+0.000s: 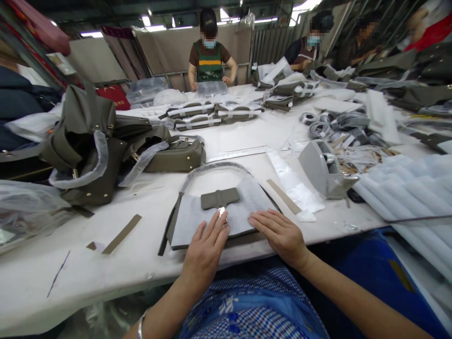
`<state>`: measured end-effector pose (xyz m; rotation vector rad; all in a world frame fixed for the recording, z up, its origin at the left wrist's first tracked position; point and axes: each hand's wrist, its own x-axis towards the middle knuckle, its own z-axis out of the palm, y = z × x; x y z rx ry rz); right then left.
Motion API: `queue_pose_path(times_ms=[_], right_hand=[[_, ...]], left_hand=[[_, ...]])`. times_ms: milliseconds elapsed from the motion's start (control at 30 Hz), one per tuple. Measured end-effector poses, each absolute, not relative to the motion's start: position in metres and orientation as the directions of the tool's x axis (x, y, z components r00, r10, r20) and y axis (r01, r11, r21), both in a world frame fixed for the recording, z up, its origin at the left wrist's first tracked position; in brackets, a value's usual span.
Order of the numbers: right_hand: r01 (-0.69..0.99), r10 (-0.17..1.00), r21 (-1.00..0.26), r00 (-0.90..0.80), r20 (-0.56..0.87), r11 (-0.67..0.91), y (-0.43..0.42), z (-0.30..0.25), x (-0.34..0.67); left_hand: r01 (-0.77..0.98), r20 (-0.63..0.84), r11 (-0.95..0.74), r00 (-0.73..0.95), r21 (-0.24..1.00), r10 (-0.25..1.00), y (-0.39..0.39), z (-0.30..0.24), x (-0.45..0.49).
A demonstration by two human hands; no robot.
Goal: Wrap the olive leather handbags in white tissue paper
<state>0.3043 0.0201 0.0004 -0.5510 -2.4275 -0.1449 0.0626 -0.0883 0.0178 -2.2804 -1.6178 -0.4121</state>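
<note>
A flat olive-green handbag point(183, 221) lies at the near edge of the white table point(106, 263), covered by a sheet of white foam wrap point(243, 207). Its olive flap strap point(219, 197) with a small metal clasp shows through the wrap. My left hand point(206, 252) lies flat on the wrap, fingers stretched out, fingertips just below the clasp. My right hand point(278, 233) rests flat on the bag's lower right corner, fingers spread. Neither hand holds anything.
Olive handbags in plastic point(88, 150) pile up at the left. A grey tape dispenser point(323, 172) stands to the right, foam sheets point(409, 188) beyond it. Two cardboard strips point(122, 234) lie on the table. Wrapped bags point(212, 115) are stacked further back, where several people work.
</note>
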Motion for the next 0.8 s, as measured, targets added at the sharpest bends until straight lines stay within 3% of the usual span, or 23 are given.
queue_pose_path(times_ms=[300, 433, 633, 800], right_hand=[[0.399, 0.357, -0.099, -0.647, 0.674, 0.911, 0.022, 0.000, 0.306], [0.391, 0.370, -0.132, -0.631, 0.682, 0.911, 0.024, -0.001, 0.305], [0.382, 0.369, -0.142, -0.627, 0.686, 0.913, 0.025, -0.003, 0.307], [0.359, 0.337, -0.109, -0.668, 0.664, 0.927, 0.027, -0.005, 0.310]], left_hand=[[0.955, 0.296, -0.276, 0.296, -0.109, 0.908, -0.083, 0.031, 0.084], [0.961, 0.368, -0.273, 0.268, -0.040, 0.890, -0.075, 0.032, 0.098], [0.955, 0.526, -0.291, 0.276, -0.056, 0.804, -0.059, 0.009, 0.104], [0.947, 0.570, -0.316, 0.292, -0.061, 0.768, -0.064, -0.001, 0.102]])
